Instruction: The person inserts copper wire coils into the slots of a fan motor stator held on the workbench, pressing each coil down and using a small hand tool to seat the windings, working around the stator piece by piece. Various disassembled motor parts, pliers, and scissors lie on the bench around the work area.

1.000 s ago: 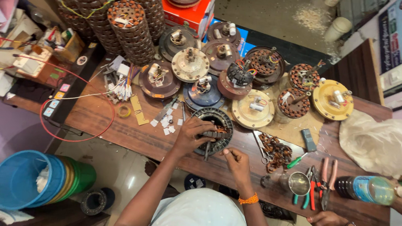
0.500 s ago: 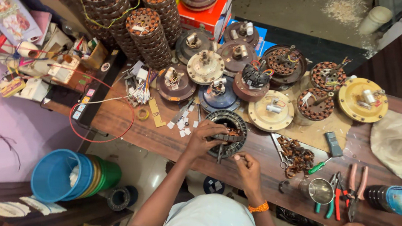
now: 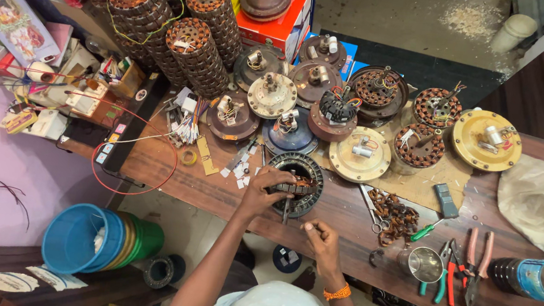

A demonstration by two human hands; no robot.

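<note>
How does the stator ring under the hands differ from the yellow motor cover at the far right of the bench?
The stator ring is dark, open-centred and gripped by the left hand; the yellow motor cover is a solid disc, untouched. The ring sits at the near edge, the cover farther back. Both are round and lie flat.

Repair workshop, wooden bench [image 3: 345,223] crowded with fan motors [image 3: 359,155], stacked stators [image 3: 195,52], pliers [image 3: 474,265]
</note>
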